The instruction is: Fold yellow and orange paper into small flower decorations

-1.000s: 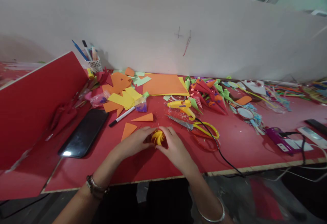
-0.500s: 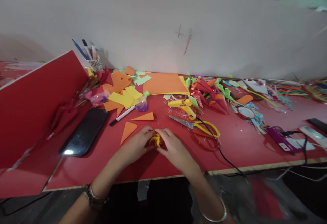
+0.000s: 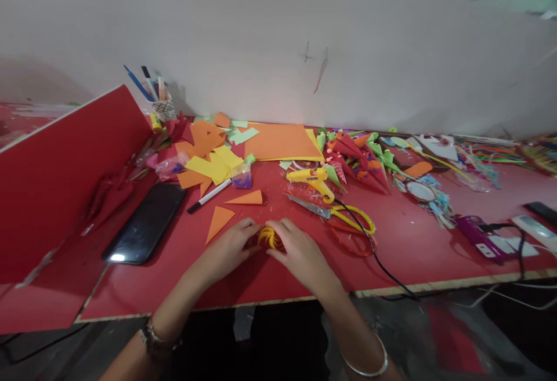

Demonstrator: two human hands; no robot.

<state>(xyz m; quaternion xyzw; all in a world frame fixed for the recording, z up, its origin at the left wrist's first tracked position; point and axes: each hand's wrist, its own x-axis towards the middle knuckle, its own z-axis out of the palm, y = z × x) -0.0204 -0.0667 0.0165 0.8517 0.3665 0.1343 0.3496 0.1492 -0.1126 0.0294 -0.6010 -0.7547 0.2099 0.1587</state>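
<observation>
A small yellow swirl of curled strips point(image 3: 268, 238), apparently paper, sits low over the red tabletop between my hands. My right hand point(image 3: 301, 256) curves round its right side, thumb below and fingers above, gripping it. On the other side, my left hand point(image 3: 232, 247) has its thumb and fingers apart, the tips close to the swirl's left edge; whether they touch it I cannot tell. Two orange paper triangles point(image 3: 219, 222) lie just beyond my left hand. A yellow glue gun point(image 3: 311, 181) and yellow-handled scissors point(image 3: 328, 211) rest beyond my right hand.
A black phone point(image 3: 145, 224) and a marker point(image 3: 209, 196) lie to the left, near a standing red board point(image 3: 65, 189). Paper pieces point(image 3: 215, 165) and coloured cones point(image 3: 354, 160) crowd the back. The glue gun's black cord point(image 3: 383, 259) runs over the front edge; a purple power strip point(image 3: 483, 239) is at right.
My left hand's fingers have drawn slightly back from the swirl, so more of its curled strips shows. My right hand stays round it. Other things on the table keep their places.
</observation>
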